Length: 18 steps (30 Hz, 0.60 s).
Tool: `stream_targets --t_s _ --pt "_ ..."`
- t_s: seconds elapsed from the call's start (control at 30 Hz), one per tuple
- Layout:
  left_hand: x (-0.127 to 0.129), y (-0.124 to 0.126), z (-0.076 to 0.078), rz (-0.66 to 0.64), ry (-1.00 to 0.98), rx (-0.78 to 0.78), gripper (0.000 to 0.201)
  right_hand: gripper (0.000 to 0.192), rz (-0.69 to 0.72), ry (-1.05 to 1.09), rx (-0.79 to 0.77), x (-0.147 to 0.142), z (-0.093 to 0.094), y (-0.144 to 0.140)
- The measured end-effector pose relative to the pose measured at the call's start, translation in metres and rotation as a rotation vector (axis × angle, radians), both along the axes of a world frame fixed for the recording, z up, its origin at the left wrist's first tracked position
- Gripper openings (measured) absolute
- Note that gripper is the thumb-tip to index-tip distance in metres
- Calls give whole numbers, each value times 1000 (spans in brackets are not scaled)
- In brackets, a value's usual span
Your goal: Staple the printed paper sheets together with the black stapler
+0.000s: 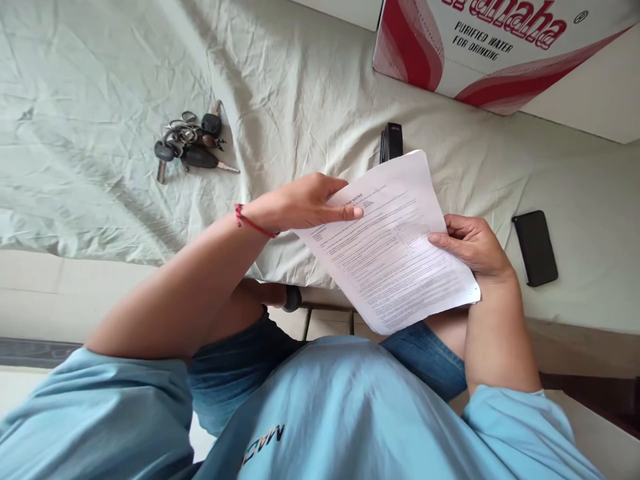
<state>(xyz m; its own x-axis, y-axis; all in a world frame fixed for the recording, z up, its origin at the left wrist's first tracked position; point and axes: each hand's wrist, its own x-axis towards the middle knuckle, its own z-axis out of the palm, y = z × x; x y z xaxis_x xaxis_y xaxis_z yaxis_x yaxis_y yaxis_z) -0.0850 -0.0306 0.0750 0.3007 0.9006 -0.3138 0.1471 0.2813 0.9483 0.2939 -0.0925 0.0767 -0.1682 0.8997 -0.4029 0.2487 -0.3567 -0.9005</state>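
Note:
Printed paper sheets (380, 260), apparently a thin stack, are held tilted above my lap and the near edge of the cloth. My left hand (310, 203) grips their upper left edge, thumb on top and the other fingers hidden beneath. On the right edge, my right hand (467, 243) pinches the paper with its thumb on the print and its fingers curled behind. Just past the top edge of the sheets lies a black stapler (391, 141), partly covered by the paper.
A pale green cloth (295, 87) covers the surface ahead. A bunch of keys (193, 143) lies at left, a black phone (535, 248) at right. A red and white water carton (480, 53) stands at the back right. My knees are below the near edge.

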Motion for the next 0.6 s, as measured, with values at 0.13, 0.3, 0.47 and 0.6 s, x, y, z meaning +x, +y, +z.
stream_targets --t_s 0.13,0.3,0.47,0.6 --pt "-5 2 -6 -16 50 -55 40 69 -73 61 32 29 -10 1" --pt "4 9 -13 291 -215 123 48 86 -344 250 289 42 -22 10" --pt "14 7 -25 298 -163 290 45 56 -473 156 302 7 -23 16" --pt "1 10 -25 208 -115 444 45 54 -486 90 516 16 -22 12"
